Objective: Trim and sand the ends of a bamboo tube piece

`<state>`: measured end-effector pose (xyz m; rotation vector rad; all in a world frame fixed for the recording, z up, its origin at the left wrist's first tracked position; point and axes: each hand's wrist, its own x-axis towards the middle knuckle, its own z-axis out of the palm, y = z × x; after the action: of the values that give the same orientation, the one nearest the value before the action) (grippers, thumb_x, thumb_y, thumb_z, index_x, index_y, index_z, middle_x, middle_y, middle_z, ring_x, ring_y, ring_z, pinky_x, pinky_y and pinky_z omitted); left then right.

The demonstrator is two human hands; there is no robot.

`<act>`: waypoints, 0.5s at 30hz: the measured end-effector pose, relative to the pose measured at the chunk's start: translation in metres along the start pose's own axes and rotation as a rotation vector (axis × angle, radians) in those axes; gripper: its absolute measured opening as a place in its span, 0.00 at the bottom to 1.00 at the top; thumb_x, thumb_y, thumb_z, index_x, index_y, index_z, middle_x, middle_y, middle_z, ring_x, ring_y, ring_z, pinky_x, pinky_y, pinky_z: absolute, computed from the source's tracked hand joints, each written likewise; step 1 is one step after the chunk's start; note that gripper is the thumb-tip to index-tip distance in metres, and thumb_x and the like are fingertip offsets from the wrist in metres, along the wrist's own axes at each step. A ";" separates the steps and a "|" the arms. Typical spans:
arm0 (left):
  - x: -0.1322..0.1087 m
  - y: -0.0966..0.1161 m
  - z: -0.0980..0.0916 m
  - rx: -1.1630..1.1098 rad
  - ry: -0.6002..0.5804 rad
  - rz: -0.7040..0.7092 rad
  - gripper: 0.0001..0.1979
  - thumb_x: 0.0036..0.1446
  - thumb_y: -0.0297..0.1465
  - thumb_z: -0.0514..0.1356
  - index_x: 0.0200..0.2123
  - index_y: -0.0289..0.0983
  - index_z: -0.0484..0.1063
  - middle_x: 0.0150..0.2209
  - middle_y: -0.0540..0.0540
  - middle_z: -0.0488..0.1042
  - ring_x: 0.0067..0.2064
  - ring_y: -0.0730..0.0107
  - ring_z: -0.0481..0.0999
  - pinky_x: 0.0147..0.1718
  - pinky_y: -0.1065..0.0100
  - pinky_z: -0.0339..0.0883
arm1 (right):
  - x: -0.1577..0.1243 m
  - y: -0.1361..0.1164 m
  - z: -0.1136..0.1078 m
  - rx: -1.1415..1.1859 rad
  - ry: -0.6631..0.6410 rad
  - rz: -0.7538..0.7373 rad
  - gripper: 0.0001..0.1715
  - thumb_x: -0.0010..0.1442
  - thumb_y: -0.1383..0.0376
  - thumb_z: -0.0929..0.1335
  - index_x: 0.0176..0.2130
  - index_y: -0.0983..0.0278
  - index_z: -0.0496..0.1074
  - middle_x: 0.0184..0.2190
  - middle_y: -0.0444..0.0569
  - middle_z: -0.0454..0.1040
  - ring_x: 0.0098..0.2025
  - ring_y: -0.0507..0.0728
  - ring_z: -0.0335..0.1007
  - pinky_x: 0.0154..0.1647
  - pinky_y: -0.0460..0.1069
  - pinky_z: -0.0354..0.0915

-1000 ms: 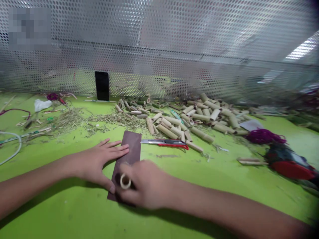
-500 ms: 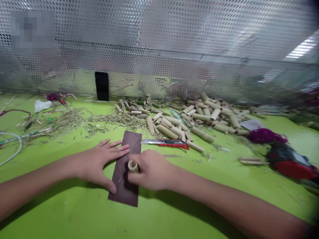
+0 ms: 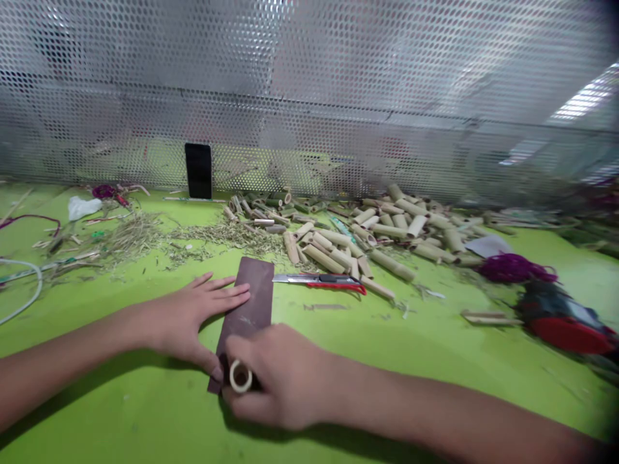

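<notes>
A dark brown strip of sandpaper (image 3: 249, 299) lies flat on the green table. My left hand (image 3: 186, 322) is open, its spread fingertips and thumb pressing on the strip's left edge. Fingers wrapped round it, my right hand (image 3: 280, 377) grips a short bamboo tube (image 3: 240, 376), which stands upright at the near end of the sandpaper. The tube's open, pale top end faces me; its lower end is hidden by my fingers. Just right of the strip's far end lies a red utility knife (image 3: 322, 281), blade pointing left.
Behind the sandpaper are a heap of cut bamboo tubes (image 3: 387, 232) and a pile of shavings (image 3: 232, 235). A phone (image 3: 198, 171) leans on the perforated metal screen (image 3: 309, 116). On the right lie purple twine (image 3: 517, 267) and a red-and-black tool (image 3: 565, 322).
My right hand has moved nearer to me and slightly left with the bamboo tube, from the strip's middle to its near end. My left hand stays in place.
</notes>
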<state>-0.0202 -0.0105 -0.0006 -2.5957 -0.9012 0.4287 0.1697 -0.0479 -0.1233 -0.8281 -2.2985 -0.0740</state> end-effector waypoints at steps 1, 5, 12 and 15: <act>0.000 0.000 -0.001 -0.003 -0.007 -0.008 0.59 0.50 0.59 0.68 0.75 0.46 0.43 0.74 0.46 0.37 0.75 0.39 0.36 0.71 0.37 0.32 | 0.000 0.000 -0.001 0.002 -0.038 -0.012 0.14 0.60 0.54 0.69 0.37 0.61 0.70 0.23 0.41 0.70 0.22 0.51 0.61 0.23 0.45 0.50; -0.001 0.001 -0.001 -0.002 -0.014 -0.010 0.59 0.50 0.60 0.67 0.75 0.46 0.43 0.74 0.46 0.36 0.75 0.39 0.34 0.71 0.36 0.31 | 0.002 0.003 -0.005 -0.080 0.061 0.184 0.11 0.62 0.57 0.67 0.35 0.63 0.69 0.23 0.42 0.70 0.22 0.51 0.60 0.23 0.46 0.49; -0.001 0.002 -0.001 0.001 -0.013 -0.018 0.60 0.49 0.59 0.68 0.75 0.45 0.42 0.75 0.45 0.35 0.75 0.38 0.35 0.71 0.37 0.32 | -0.003 0.012 0.017 -0.060 0.157 -0.264 0.10 0.62 0.60 0.68 0.43 0.62 0.72 0.33 0.45 0.77 0.32 0.53 0.69 0.33 0.47 0.60; 0.000 -0.001 0.000 0.010 -0.006 0.006 0.59 0.50 0.59 0.67 0.75 0.44 0.42 0.75 0.45 0.37 0.75 0.40 0.37 0.72 0.39 0.31 | -0.003 0.028 0.014 -0.135 0.279 -0.310 0.10 0.61 0.66 0.69 0.44 0.64 0.73 0.39 0.50 0.77 0.39 0.55 0.70 0.42 0.49 0.64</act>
<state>-0.0208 -0.0102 -0.0005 -2.5900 -0.8911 0.4412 0.1789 -0.0233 -0.1405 -0.4835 -2.1514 -0.4585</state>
